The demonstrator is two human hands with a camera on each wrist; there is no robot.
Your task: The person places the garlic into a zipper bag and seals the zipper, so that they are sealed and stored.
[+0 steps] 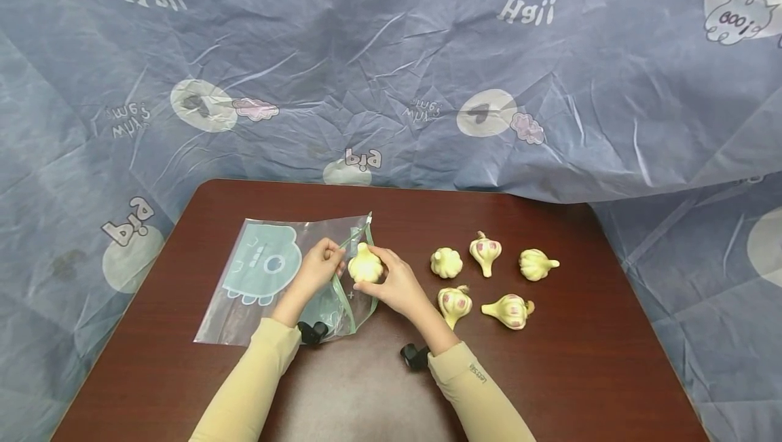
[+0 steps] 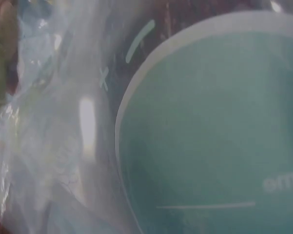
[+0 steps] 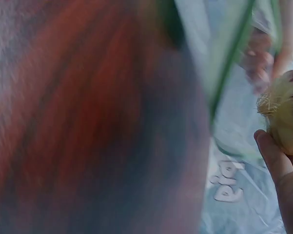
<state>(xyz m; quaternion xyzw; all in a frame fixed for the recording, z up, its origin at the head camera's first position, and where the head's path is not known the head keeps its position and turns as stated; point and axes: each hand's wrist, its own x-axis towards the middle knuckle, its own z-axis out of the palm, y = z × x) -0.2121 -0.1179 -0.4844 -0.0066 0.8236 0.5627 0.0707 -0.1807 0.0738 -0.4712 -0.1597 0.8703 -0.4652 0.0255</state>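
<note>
A clear zip bag [image 1: 220,316] with a pale green cartoon print lies on the table, its green-edged mouth facing right. My left hand [image 1: 319,267] pinches the upper edge of that mouth and lifts it. At the opening, my right hand [image 1: 396,284] grips a garlic bulb [image 1: 365,267] between thumb and fingers. Up close in the right wrist view, the bulb [image 3: 285,114] shows dry roots and purple patches, with the thumb [image 3: 273,156] against it. In the left wrist view the bag's printed film [image 2: 209,122] fills most of the picture, and the left fingertips are mostly hidden.
Right of the hands, several more garlic bulbs lie spread out, among them one bulb [image 1: 447,263] nearest the bag and another [image 1: 537,265] farthest right. The brown table [image 1: 586,360] ends at a blue patterned cloth [image 1: 391,75] behind it.
</note>
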